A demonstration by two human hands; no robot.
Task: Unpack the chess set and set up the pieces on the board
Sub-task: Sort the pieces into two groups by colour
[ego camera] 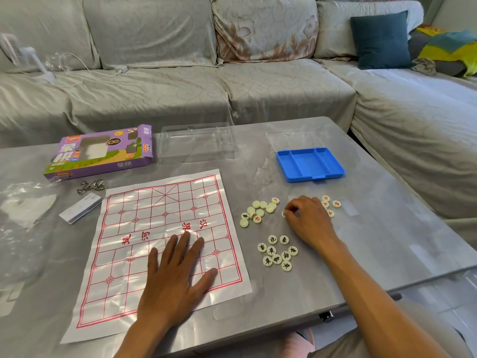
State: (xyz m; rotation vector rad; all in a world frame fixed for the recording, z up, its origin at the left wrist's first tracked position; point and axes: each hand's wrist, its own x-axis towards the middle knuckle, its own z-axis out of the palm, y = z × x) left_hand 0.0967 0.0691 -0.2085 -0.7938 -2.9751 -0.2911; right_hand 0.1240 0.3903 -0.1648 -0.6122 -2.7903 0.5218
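A paper chess board (144, 223) with red lines lies flat on the grey table; no pieces stand on it. My left hand (175, 275) presses flat on its near half, fingers spread. Right of the board lie cream round pieces in loose groups: a mixed cluster (258, 211), a black-lettered group (277, 253), and a few red-lettered ones (331, 204). My right hand (307, 218) rests among them, fingers curled, pinching one piece (284, 213) at its fingertips.
A blue compartment tray (286, 161) sits at the back right with its clear lid (294, 140) behind. A clear plastic cover (196, 143) and the purple box (100, 153) stand at the back. Metal rings (90, 186), a booklet (80, 208) and a plastic bag (23, 208) lie left.
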